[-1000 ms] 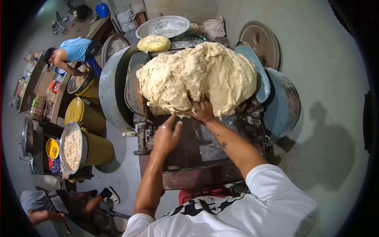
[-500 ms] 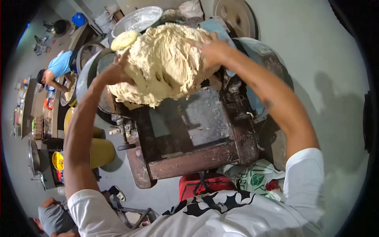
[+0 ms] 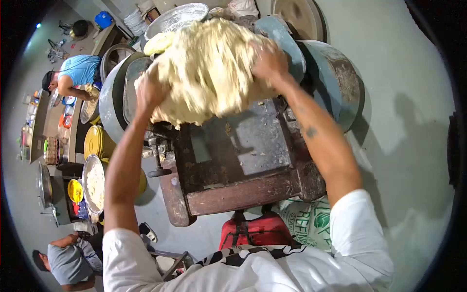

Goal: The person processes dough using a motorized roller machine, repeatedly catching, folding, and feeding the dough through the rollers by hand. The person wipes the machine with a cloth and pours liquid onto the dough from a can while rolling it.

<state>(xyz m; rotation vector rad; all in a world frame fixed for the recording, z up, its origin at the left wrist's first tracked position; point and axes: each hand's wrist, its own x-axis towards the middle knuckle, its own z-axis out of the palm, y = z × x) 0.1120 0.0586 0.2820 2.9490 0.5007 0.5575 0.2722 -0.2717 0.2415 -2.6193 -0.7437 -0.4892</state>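
Note:
A big, rough mass of pale dough (image 3: 209, 73) lies over the upper part of a worn machine with a dark tray (image 3: 243, 141) and a reddish-brown front bar. My left hand (image 3: 153, 92) grips the dough's left side, its fingertips partly sunk in or hidden. On the right side my right hand (image 3: 268, 61) is closed on the dough, slightly blurred by motion. A smaller yellowish dough lump (image 3: 158, 43) sits behind at the upper left.
Blue-grey round housings (image 3: 335, 78) flank the machine. At left stand a yellow lidded bucket (image 3: 96, 142), a basin of pale crumbly stuff (image 3: 95, 182) and a person in blue (image 3: 80, 70). Another person (image 3: 70, 260) is at lower left. A red bag (image 3: 255, 231) lies below.
Both hands have gone from the dough's near edge to its two sides and now grip it. The dough's near edge has risen off the tray. The view has shifted.

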